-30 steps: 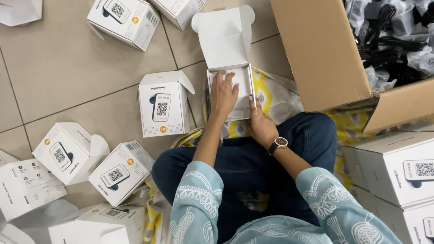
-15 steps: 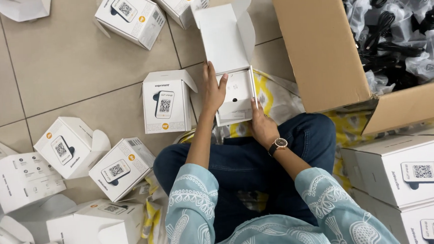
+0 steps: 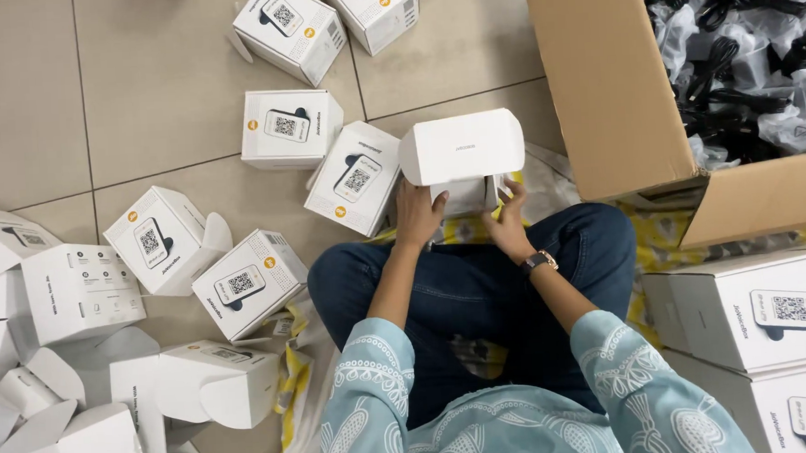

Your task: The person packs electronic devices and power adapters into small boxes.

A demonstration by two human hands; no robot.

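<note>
I sit cross-legged on a tiled floor with a small white carton (image 3: pixel 461 150) held in front of my knees. Its lid flap is folded down over the top. My left hand (image 3: pixel 418 214) grips the carton's left lower side. My right hand (image 3: pixel 508 223), with a watch on its wrist, holds the right lower side. Both hands are closed around the carton's body, which the lid partly hides.
Several white printed cartons lie on the floor to my left and ahead, such as one beside my left hand (image 3: pixel 354 178); some stand open at lower left (image 3: pixel 211 385). A big brown cardboard box (image 3: pixel 598 88) of bagged black cables stands at right. Stacked white cartons (image 3: pixel 757 314) sit lower right.
The carton's lid stood open upward before; it is now folded down over the box. The view has shifted, so more floor cartons show at the left.
</note>
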